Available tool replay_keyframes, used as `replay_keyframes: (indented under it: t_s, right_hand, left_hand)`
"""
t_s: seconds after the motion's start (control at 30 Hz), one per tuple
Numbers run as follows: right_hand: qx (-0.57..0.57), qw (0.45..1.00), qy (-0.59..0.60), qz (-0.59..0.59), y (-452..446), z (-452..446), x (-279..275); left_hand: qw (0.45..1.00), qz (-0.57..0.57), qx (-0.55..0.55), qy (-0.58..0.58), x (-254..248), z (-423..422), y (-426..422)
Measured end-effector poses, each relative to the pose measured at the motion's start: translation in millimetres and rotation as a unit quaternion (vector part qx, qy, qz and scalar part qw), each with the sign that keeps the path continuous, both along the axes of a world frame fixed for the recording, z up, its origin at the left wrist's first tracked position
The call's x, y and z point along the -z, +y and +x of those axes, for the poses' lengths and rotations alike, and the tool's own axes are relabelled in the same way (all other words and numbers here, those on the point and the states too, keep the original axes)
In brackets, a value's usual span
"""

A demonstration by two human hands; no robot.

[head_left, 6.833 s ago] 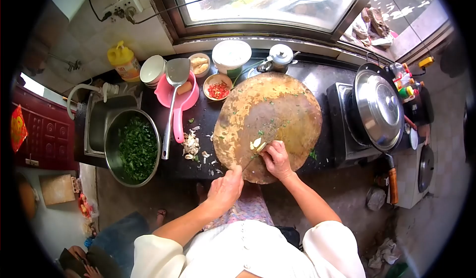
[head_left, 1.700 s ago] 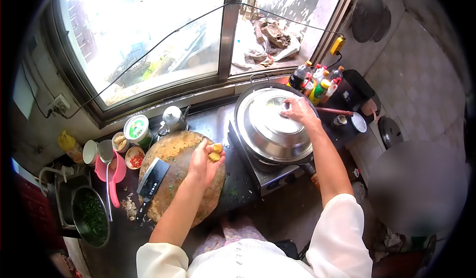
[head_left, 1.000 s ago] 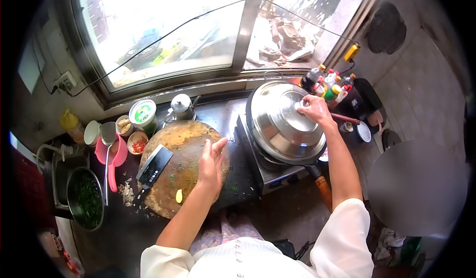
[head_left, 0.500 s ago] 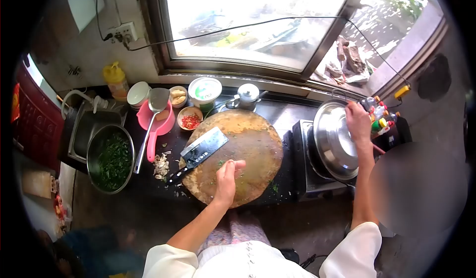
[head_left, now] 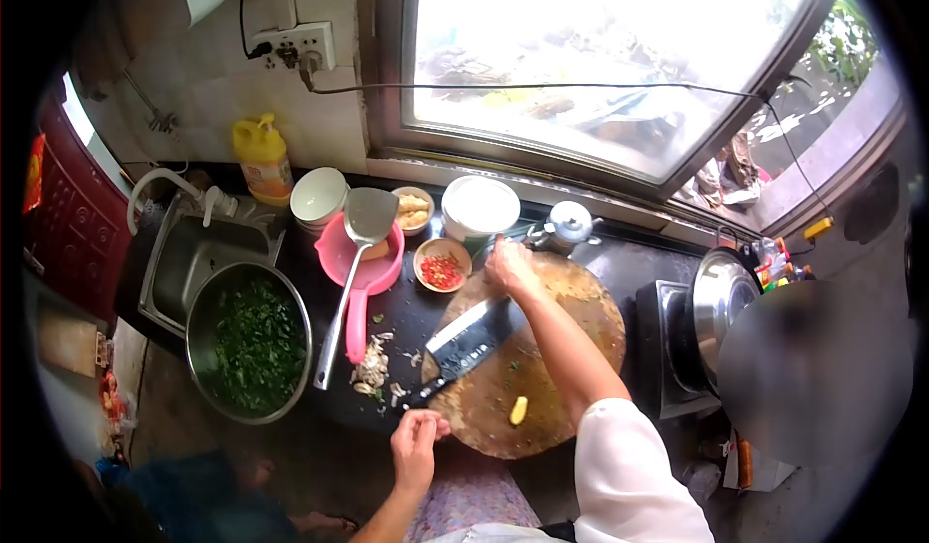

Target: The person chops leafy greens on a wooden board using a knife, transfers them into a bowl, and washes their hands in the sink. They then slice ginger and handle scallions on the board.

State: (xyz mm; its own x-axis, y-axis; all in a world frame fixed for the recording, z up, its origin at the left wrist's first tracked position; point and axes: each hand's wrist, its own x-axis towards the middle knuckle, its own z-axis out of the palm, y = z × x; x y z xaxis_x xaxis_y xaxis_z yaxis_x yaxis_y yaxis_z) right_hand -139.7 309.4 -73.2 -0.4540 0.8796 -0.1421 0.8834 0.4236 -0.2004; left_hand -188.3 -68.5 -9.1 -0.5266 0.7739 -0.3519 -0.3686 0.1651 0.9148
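Observation:
My right hand (head_left: pixel 510 267) reaches over the far edge of the round wooden chopping board (head_left: pixel 590 325), its fingers bent together beside thin green stalks (head_left: pixel 521 234). What lies between those fingers is hidden. On the board a cleaver (head_left: pixel 474 342) lies flat, its blade partly under my right forearm and its black handle towards me. Nearer to me lies a yellow piece that looks like ginger (head_left: pixel 520 409). My left hand (head_left: pixel 416 449) is at the board's near left edge, below the cleaver handle, with curled fingers; any contents cannot be seen.
A metal bowl of chopped greens (head_left: pixel 256 340) stands by the sink (head_left: pixel 208 253). A spatula (head_left: pixel 348 277) rests across a pink strainer (head_left: pixel 331 250). Behind the board are a bowl of chopped red chili (head_left: pixel 442 270) and a metal pot (head_left: pixel 569 224). A lidded pan (head_left: pixel 721 301) sits on the stove at right.
My right hand has left the pan lid and crossed to the board's far side. My left hand has drawn back to the near left edge. A yellow piece now shows on the board.

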Motion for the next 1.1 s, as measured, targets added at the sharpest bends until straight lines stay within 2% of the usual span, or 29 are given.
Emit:
replay_keyframes:
  t_s: [0.1, 0.2, 0.27, 0.37, 0.47, 0.5, 0.6, 0.73, 0.8, 0.9, 1.1]
  right_hand:
    - [0.021, 0.988, -0.151, 0.028, 14, -24, 8]
    - [0.017, 0.981, -0.188, -0.037, 30, -28, 18]
    - [0.055, 0.975, -0.202, -0.077, 33, -28, 17]
    - [0.146, 0.982, -0.105, -0.06, 32, -28, 24]
    - [0.192, 0.972, -0.096, -0.095, 41, -26, 30]
    - [0.225, 0.969, -0.081, -0.063, 40, -29, 31]
    - [0.234, 0.968, -0.079, -0.05, 27, -39, 12]
    - [0.241, 0.967, -0.067, -0.052, 38, -34, 29]
    - [0.26, 0.965, 0.034, -0.004, 35, -28, 32]
    - [0.31, 0.934, 0.168, 0.058, 34, -24, 22]
    - [0.251, 0.892, 0.344, 0.149, 27, 12, -4]
  left_hand:
    - [1.0, -0.02, -0.005, -0.011, 8, -23, -14]
    - [0.999, -0.037, -0.012, -0.018, 15, -42, -20]
    - [0.999, -0.039, -0.018, -0.027, 19, -51, -22]
    - [0.999, -0.032, -0.025, -0.035, 25, -60, -25]
    - [0.998, -0.029, -0.029, -0.038, 24, -63, -25]
    - [0.998, -0.029, -0.03, -0.037, 24, -62, -24]
    - [0.998, -0.027, -0.034, -0.039, 27, -58, -23]
    - [0.998, -0.038, -0.036, -0.038, 31, -51, -25]
    - [0.998, -0.034, -0.035, -0.037, 28, -47, -25]
    - [0.998, -0.03, -0.031, -0.034, 26, -44, -22]
    - [0.999, -0.013, -0.002, -0.044, 21, -31, -14]
